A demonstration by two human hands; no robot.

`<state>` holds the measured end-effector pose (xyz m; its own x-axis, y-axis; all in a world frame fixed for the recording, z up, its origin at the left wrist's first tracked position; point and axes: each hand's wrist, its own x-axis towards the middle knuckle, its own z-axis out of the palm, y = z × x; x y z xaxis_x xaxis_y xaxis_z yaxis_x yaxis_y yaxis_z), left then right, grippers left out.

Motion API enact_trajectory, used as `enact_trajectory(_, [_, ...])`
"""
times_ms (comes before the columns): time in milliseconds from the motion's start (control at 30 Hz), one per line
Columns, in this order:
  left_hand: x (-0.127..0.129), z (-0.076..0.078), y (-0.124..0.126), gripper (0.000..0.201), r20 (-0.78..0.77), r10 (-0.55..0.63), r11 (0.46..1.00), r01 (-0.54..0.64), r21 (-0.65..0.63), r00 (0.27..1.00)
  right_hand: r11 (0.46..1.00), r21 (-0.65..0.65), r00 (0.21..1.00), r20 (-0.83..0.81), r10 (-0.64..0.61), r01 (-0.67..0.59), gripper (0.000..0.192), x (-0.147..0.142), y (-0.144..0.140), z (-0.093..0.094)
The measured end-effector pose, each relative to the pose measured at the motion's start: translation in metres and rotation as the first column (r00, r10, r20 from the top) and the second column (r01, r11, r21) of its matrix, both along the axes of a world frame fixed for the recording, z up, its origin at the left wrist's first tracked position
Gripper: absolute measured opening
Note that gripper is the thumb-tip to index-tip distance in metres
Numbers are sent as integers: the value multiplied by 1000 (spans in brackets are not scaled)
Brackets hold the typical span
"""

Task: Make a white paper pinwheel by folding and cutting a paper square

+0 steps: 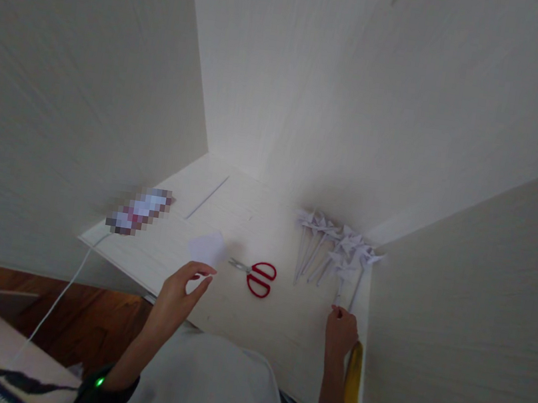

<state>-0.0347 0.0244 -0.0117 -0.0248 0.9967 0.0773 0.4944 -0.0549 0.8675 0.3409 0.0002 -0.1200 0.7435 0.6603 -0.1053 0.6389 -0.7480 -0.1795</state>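
Note:
My right hand (341, 332) is closed round the lower end of the stick of a white paper pinwheel (342, 268), at the near side of a group of pinwheels. Several more white paper pinwheels (320, 226) lie close together beyond it, their sticks toward me. My left hand (183, 291) hovers over the table's front part, thumb and forefinger curved toward each other with a small gap, and nothing shows between them. Just beyond it lies a white paper piece (207, 247). Scissors with red handles (260, 278) rest between my hands, blades pointing left.
A thin white stick (207, 197) lies at the back left of the white table (241, 318). A blurred-out object (140, 210) with a white cable (64, 292) is at the left edge. A yellow-handled tool (353, 379) lies beside my right forearm. Pale walls enclose the table.

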Motion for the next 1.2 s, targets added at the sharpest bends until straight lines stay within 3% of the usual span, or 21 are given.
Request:
enact_trajectory(267, [-3,-4,-2,19,-2,4,1000,-4,-18,1000,997,76,999,-24,22,-20,30,-5,-1,-3])
enact_trajectory(600, [-29,-31,-8,16,-7,107,988,-107,-109,994,993,119,998,-63,-14,21,32,-8,1,-3])
enact_trajectory(967, [-64,-24,4,24,70,204,972,-193,-137,977,981,180,989,-137,-48,72,32,-2,0,-15])
enact_trajectory(1200, [-82,-36,10,23,38,220,967,-213,-137,975,979,185,985,-164,-56,87,32,2,-3,-14])
